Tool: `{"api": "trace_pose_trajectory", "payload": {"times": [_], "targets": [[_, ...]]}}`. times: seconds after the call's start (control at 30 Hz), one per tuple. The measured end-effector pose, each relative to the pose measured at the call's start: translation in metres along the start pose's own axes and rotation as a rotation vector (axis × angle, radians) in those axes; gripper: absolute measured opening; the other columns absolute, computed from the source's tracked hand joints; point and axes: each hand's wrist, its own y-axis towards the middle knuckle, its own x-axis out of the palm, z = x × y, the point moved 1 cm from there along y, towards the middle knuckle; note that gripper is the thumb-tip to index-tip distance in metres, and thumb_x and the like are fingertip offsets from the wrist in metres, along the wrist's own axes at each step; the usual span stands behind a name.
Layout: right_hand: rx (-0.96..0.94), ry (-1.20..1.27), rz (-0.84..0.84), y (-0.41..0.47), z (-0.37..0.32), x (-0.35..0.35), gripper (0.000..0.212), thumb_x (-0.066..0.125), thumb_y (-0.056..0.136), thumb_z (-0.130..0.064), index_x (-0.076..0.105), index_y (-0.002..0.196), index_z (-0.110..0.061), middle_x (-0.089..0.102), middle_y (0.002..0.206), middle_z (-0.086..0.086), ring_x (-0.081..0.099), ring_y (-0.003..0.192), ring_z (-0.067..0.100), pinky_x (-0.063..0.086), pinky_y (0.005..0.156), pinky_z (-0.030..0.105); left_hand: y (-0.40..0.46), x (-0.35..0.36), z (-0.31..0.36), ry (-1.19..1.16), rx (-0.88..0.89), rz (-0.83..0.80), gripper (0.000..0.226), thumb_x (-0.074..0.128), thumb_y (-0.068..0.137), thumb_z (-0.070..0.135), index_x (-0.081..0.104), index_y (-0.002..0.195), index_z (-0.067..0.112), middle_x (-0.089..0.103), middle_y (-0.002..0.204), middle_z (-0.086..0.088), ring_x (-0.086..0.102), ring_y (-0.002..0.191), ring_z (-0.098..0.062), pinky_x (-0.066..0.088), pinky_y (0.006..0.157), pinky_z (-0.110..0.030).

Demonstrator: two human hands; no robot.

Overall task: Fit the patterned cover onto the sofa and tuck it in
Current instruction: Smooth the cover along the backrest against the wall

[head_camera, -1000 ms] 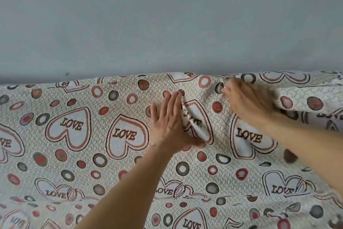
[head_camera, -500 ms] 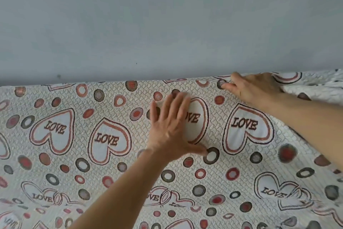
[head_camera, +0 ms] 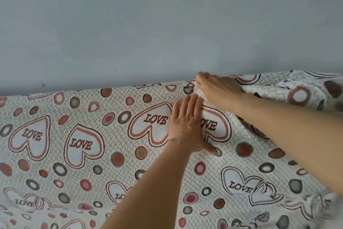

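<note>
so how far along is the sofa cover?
Done: the cover lies flat over the left and middle. In hand: the left hand presses it flat while the right hand works the top edge by the wall. Left: the right side is loose and rumpled; tucking isn't visible.

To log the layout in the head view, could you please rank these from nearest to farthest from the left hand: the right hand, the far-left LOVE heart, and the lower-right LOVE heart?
From the left hand:
1. Right hand, just above, at the cover's top edge.
2. Lower-right LOVE heart, below right.
3. Far-left LOVE heart, far across the cover.
</note>
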Motion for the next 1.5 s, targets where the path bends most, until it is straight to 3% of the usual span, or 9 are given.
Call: {"api": "trace_pose_trajectory", "payload": {"times": [0.17,0.27,0.33,0.43,0.6,0.8,1.03,1.33,1.5], "targets": [[-0.270,-0.370,0.103,-0.061,0.012,-0.027,0.039,0.029,0.083,-0.001,0.050,0.116,-0.005,0.051,0.119,0.013,0.050,0.104,0.029,0.037,0.082,0.043,0.001,-0.003,0.002,0.024,-0.050,-0.032,0.158,0.061,0.039,0.092,-0.027,0.146,0.015,-0.025,0.158,0.000,-0.027,0.143,-0.020,-0.014,0.117,-0.044],[-0.149,-0.501,0.065,-0.100,0.051,-0.031,0.044,0.047,0.088,-0.029,0.047,0.122,-0.001,0.049,0.127,0.017,0.048,0.114,0.032,0.026,0.097,0.051,0.000,-0.005,0.005,0.036,-0.066,-0.040,0.160,0.059,0.036,0.093,-0.028,0.146,0.017,-0.025,0.157,0.001,-0.027,0.143,-0.020,-0.015,0.117,-0.044],[0.009,-0.507,0.052,-0.116,0.080,-0.034,0.061,0.054,0.086,-0.051,0.046,0.119,0.000,0.054,0.110,0.018,0.052,0.099,0.033,0.030,0.092,0.052,0.000,-0.005,0.006,0.024,-0.069,-0.033,0.160,0.059,0.034,0.094,-0.027,0.147,0.017,-0.024,0.158,0.002,-0.026,0.143,-0.019,-0.015,0.117,-0.043],[0.029,-0.437,0.024,-0.121,0.099,-0.035,0.048,0.064,0.086,-0.041,0.036,0.107,-0.008,0.054,0.089,0.013,0.055,0.078,0.030,0.037,0.067,0.041,-0.001,-0.004,0.005,-0.001,-0.061,-0.016,0.161,0.058,0.031,0.095,-0.025,0.147,0.019,-0.023,0.158,0.004,-0.026,0.143,-0.016,-0.012,0.118,-0.044],[0.061,-0.336,-0.069,-0.109,0.133,-0.023,0.043,0.025,0.094,-0.058,0.035,0.110,-0.019,0.047,0.080,-0.001,0.047,0.067,0.015,0.031,0.052,0.027,-0.001,0.001,-0.002,-0.044,-0.024,0.035,0.163,0.053,0.025,0.097,-0.025,0.147,0.022,-0.025,0.157,0.006,-0.027,0.142,-0.013,-0.010,0.118,-0.044],[0.203,-0.187,-0.069,-0.101,0.139,-0.001,0.048,0.022,0.093,-0.058,0.041,0.111,-0.018,0.057,0.109,0.006,0.054,0.102,0.026,0.037,0.085,0.039,-0.006,-0.004,-0.004,-0.135,0.019,0.077,0.156,0.049,0.030,0.099,-0.017,0.150,0.025,-0.019,0.159,0.009,-0.023,0.144,-0.011,-0.014,0.118,-0.042],[0.275,-0.219,-0.111,-0.097,0.134,0.008,0.058,0.014,0.090,-0.060,0.041,0.114,-0.015,0.055,0.115,0.009,0.050,0.109,0.028,0.034,0.089,0.039,0.006,-0.013,0.056,-0.085,0.008,0.105,0.142,0.038,0.039,0.101,-0.035,0.141,0.035,-0.039,0.151,0.006,-0.036,0.137,-0.032,-0.011,0.109,-0.067],[0.249,-0.090,-0.126,-0.087,0.147,0.020,0.036,0.022,0.099,-0.039,0.037,0.123,-0.016,0.051,0.119,0.009,0.046,0.115,0.028,0.028,0.092,0.039,0.064,-0.024,0.143,-0.028,0.074,0.086,0.147,0.044,0.042,0.099,-0.033,0.143,0.027,-0.034,0.153,-0.004,-0.032,0.137,-0.041,-0.011,0.104,-0.070],[0.099,0.020,-0.168,-0.084,0.161,0.010,0.039,0.030,0.097,-0.044,0.037,0.122,-0.015,0.051,0.118,0.007,0.049,0.108,0.025,0.036,0.092,0.040,0.069,-0.017,0.142,-0.062,0.041,0.080,0.149,0.044,0.038,0.100,-0.036,0.141,0.029,-0.035,0.153,0.001,-0.035,0.137,-0.033,-0.011,0.107,-0.068]]}}
